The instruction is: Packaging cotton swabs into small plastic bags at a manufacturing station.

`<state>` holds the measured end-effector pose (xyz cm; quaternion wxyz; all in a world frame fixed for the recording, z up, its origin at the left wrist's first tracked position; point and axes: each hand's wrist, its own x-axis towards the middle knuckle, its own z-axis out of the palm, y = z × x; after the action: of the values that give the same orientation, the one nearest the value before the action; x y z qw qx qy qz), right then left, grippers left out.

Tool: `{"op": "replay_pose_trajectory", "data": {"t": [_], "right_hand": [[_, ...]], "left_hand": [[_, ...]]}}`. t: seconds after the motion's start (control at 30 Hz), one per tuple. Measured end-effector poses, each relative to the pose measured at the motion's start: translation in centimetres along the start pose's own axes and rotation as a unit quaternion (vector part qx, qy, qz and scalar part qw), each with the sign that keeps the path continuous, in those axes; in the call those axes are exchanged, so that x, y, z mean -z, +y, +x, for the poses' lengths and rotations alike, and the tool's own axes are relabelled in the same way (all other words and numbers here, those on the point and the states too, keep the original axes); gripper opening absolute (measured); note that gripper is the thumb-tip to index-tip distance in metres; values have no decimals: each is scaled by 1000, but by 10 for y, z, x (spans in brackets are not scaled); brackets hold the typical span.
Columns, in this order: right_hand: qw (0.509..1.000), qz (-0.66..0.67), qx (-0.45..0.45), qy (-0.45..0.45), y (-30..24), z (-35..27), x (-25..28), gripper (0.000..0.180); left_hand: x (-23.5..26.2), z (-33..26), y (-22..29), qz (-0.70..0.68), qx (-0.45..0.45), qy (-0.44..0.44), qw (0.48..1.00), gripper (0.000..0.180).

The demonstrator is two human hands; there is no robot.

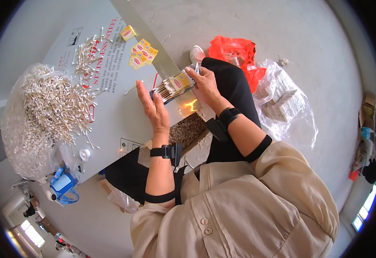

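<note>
A clear pack of cotton swabs (171, 89) with a yellow label card is held above the table edge, tilted, its swab tips facing left. My right hand (206, 84) is closed on its right end, thumb on top. My left hand (153, 107) is open at the other end, fingers stretched out and thumb beside the swab tips; whether it touches the pack I cannot tell. On the table lie several yellow label cards (143, 54) and a small yellow stack (128, 32). Beneath my hands, a box of loose swabs (188, 129) sits at my lap.
A large heap of loose cotton swabs (52, 103) spills from a clear bag on the metal-sheet table (115, 112). A blue-and-white bottle (62, 185) stands by the near-left edge. On the floor at right are a red plastic bag (229, 49) and a clear bag of white packs (282, 101).
</note>
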<state>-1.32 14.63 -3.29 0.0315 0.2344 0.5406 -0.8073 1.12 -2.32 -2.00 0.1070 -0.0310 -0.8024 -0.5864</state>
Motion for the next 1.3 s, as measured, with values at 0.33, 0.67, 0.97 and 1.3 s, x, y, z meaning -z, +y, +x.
{"op": "replay_pose_trajectory", "data": {"t": [0.33,0.67,0.97,1.3], "right_hand": [[995,99,-14,8,14,4,-2,22],[999,41,-17,13,20,8,3,20],[999,45,19,-4,26,11,2,21],[995,99,5,-21,21,8,2,24]], "left_hand": [[-19,3,5,-66,18,27,997,60],[-26,5,12,-102,43,36,993,69],[-38,7,13,-119,40,18,992,72],[-52,-2,13,-157,51,57,985,69]]}}
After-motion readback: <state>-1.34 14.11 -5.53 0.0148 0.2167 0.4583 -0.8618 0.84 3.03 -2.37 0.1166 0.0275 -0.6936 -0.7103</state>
